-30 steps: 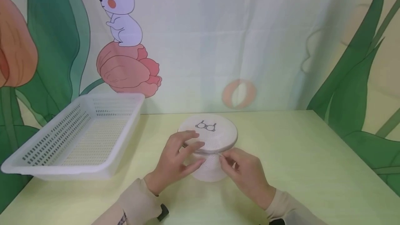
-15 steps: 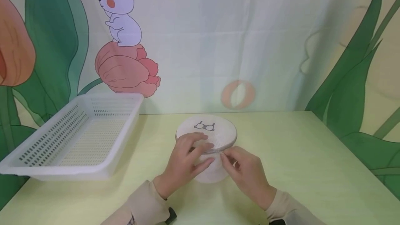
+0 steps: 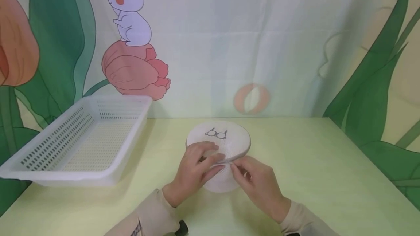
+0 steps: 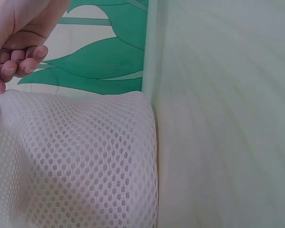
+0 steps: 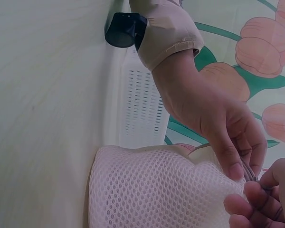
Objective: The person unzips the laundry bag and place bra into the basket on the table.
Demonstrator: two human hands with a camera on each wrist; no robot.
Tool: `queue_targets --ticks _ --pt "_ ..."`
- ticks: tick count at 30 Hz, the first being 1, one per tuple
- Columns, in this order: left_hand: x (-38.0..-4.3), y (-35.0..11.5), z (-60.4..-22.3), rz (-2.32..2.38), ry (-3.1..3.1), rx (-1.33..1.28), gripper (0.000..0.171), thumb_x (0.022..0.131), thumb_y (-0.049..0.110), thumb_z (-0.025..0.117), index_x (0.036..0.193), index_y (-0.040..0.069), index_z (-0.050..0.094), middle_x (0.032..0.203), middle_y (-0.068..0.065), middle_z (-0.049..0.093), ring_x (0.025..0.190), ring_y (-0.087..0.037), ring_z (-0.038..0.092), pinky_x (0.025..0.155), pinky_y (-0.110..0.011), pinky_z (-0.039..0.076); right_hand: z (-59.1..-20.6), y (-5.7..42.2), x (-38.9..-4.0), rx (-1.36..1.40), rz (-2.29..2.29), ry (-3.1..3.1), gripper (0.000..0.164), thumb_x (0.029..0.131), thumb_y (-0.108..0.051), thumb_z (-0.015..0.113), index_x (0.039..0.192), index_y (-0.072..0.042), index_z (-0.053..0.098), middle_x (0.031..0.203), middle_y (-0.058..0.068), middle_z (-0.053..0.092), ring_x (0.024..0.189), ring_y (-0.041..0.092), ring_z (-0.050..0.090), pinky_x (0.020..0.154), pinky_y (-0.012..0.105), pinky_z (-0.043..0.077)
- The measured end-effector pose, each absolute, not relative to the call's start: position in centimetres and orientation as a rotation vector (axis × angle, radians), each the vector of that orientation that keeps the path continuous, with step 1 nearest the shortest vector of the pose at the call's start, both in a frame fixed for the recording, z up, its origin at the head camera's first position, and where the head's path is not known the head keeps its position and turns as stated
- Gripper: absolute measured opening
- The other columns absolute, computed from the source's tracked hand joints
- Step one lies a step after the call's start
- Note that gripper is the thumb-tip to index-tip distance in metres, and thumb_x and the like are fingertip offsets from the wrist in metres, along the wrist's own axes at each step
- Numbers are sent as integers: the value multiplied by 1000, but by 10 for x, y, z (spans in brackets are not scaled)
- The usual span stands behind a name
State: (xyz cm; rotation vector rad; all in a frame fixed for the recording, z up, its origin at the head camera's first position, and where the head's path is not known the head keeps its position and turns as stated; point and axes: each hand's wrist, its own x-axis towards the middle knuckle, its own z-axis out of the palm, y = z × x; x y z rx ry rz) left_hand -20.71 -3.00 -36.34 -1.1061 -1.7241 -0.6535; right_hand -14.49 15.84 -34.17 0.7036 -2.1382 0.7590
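White mesh bag (image 3: 231, 145) upright on table (image 3: 305, 163), in front of both hands. Left hand (image 3: 191, 172), fingers over lid, thumb below, grips near rim; right hand (image 3: 259, 185), fingers curled, pinches rim just beside.

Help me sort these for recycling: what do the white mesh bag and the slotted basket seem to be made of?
Mesh bag: probably synthetic fabric such as polyester, with a matte finish; its honeycomb holes and soft bulges suggest this, though the exact fibre can't be told.
Basket: likely molded plastic, smooth with a slight sheen; the rounded rim and regular slots point that way.
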Motion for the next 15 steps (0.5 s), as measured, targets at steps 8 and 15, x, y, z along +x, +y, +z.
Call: queue_targets --ticks 8,15 --pt "-208 -32 -367 -679 -1727 -1112 22 95 34 58 98 14 68 109 -8 63 104 -25 59 90 -40 48 -344 158 -146 720 747 -2134 11 79 -1 69 81 -12 66 72 -7 63 63 -2 53 53 7 42" --pt "-210 -33 -366 -666 -1718 -1114 21 96 32 58 97 14 68 108 -8 63 104 -25 60 90 -41 49 -344 158 -147 715 719 -2134 11 78 -2 70 80 -12 66 71 -6 64 62 -2 54 53 6 41"
